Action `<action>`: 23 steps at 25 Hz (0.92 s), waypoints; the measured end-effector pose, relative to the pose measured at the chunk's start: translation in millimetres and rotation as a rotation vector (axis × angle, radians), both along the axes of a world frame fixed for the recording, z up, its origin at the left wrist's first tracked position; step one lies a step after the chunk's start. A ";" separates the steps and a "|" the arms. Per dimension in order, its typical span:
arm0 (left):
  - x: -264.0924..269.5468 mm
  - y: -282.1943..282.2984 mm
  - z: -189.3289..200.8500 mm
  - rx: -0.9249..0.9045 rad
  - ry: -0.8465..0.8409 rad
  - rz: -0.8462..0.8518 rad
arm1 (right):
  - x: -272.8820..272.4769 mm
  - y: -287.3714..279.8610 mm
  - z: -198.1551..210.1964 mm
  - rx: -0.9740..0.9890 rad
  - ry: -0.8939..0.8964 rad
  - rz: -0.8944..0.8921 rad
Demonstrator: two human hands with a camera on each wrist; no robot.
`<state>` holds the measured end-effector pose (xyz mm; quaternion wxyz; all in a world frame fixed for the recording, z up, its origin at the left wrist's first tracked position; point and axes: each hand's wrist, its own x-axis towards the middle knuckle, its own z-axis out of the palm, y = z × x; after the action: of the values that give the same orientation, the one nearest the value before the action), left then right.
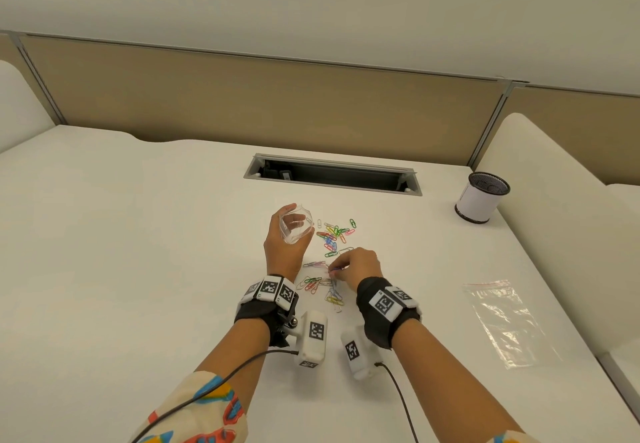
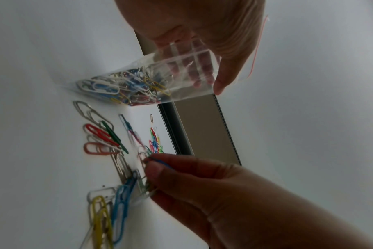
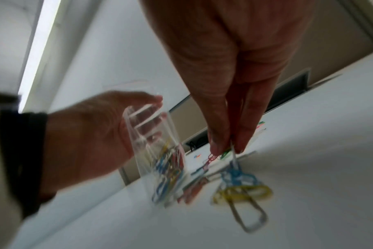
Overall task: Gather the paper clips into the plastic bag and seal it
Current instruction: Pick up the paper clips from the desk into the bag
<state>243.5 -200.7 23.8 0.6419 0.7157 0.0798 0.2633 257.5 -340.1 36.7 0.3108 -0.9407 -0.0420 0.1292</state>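
Observation:
My left hand (image 1: 289, 235) holds a small clear plastic bag (image 1: 296, 223) with its mouth open, fingers curled round it. The bag (image 2: 151, 80) has several coloured paper clips in its bottom, which rests on the white table (image 1: 138, 235). To its right my right hand (image 1: 353, 266) pinches paper clips (image 2: 158, 160) between thumb and fingertips just above the table. Loose coloured clips lie in a far pile (image 1: 336, 233) and a near pile (image 1: 323, 287) between my wrists. In the right wrist view the pinching fingertips (image 3: 215, 148) sit over blue and yellow clips (image 3: 241, 187).
A second clear zip bag (image 1: 505, 321) with a red strip lies flat at the right. A mesh pen cup (image 1: 481, 197) stands at the far right. A cable slot (image 1: 332, 174) is set into the table behind the clips. A partition runs along the back.

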 end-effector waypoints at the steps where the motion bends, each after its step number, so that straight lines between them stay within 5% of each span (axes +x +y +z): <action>1: -0.3 -0.2 0.1 -0.006 0.002 -0.003 | 0.0 -3.6 5.4 0.087 -0.002 -0.051; 7: -4.0 -3.3 5.3 -0.042 0.016 -0.030 | 4.6 -9.8 69.0 0.457 -0.099 -0.081; 11: -5.5 -6.7 9.2 0.008 0.075 -0.035 | 5.1 19.4 100.5 0.284 -0.215 0.107; 18: -3.6 -3.6 13.5 0.073 0.132 0.041 | 3.8 66.3 97.8 -0.283 -0.227 0.381; 21: -3.0 -3.4 13.3 0.100 0.145 0.043 | 1.9 67.8 100.3 -0.289 -0.209 0.432; 23: -3.1 -1.3 10.9 0.043 0.125 0.034 | 6.2 61.4 103.0 -0.111 -0.206 0.362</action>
<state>240.4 -202.0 34.7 0.6155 0.7430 0.1259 0.2307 263.8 -278.7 139.7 0.2245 -0.9417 -0.2345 0.0880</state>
